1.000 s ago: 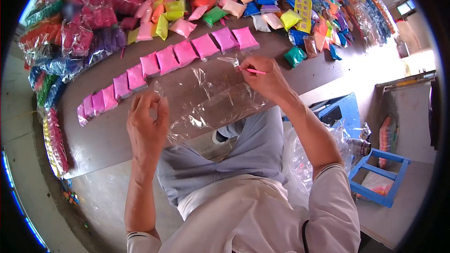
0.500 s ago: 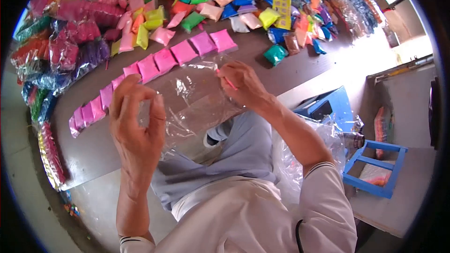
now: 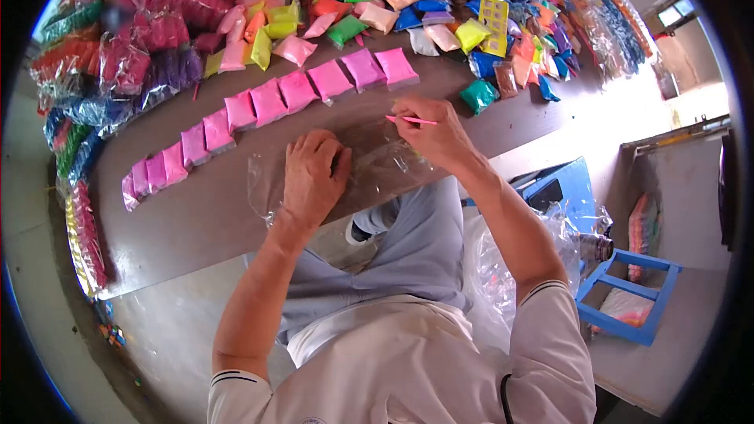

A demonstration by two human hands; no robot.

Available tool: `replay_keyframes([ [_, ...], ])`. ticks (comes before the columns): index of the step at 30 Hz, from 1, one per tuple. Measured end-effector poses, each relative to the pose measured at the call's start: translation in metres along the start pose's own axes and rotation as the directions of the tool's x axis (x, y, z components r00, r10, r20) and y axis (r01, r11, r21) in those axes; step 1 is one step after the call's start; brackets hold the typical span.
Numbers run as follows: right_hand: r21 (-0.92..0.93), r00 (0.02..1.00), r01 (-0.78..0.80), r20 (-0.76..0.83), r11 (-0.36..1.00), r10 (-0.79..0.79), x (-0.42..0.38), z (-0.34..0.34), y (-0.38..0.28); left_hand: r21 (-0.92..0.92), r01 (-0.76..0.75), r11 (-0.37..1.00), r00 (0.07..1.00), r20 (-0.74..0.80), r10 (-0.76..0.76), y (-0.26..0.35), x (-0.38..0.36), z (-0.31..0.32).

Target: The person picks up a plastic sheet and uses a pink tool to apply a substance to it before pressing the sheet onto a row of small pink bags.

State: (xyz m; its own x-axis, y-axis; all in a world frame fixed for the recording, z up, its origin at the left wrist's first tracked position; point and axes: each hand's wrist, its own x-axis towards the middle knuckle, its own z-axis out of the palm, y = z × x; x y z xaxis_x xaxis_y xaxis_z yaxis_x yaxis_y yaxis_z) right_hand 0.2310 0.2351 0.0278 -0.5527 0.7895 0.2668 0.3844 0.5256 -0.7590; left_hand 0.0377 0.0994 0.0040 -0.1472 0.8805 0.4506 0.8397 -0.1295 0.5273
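Observation:
A clear plastic bag (image 3: 365, 177) lies loosely over the table's near edge, between and under my hands. My left hand (image 3: 312, 179) rests on it, palm down, fingers bent and thumb apart from them. My right hand (image 3: 440, 135) is closed around a thin pink stick (image 3: 416, 119) with a pointed end, at the bag's right end. Whether these fingers also pinch the bag is hard to see. Just beyond my hands, a curved row of pink and purple packets (image 3: 267, 102) runs across the table.
Heaped packets in many colours (image 3: 361, 12) cover the back of the table (image 3: 157, 243). Bundled packets in clear bags (image 3: 149, 47) are piled at the left. To my right are a blue frame stool (image 3: 656, 306) and a large clear bag (image 3: 495, 267).
My left hand has moved right and lowered from a raised position onto the bag. The bag has come down flatter on the table. My right hand still holds the pink stick, now turned more level.

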Motion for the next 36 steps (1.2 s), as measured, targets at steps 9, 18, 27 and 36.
replay_keyframes([
  [9,-0.107,0.99,0.009,0.142,0.994,0.007,0.004,0.009,-0.01,0.018,-0.001,1.0,1.0,0.002,0.001,0.003,-0.002,0.002],
  [18,-0.286,0.975,0.176,-0.082,0.942,-0.207,0.003,0.006,-0.004,0.008,-0.007,1.0,1.0,-0.021,0.007,0.003,-0.002,0.004],
  [27,-0.296,0.977,0.203,0.001,0.933,-0.213,0.008,0.024,-0.008,-0.009,-0.017,1.0,1.0,-0.002,0.017,0.004,-0.004,0.003],
  [36,-0.237,0.981,0.196,0.035,0.952,-0.193,0.014,0.026,-0.018,0.008,0.008,1.0,1.0,0.012,-0.008,0.006,0.0,0.002],
])
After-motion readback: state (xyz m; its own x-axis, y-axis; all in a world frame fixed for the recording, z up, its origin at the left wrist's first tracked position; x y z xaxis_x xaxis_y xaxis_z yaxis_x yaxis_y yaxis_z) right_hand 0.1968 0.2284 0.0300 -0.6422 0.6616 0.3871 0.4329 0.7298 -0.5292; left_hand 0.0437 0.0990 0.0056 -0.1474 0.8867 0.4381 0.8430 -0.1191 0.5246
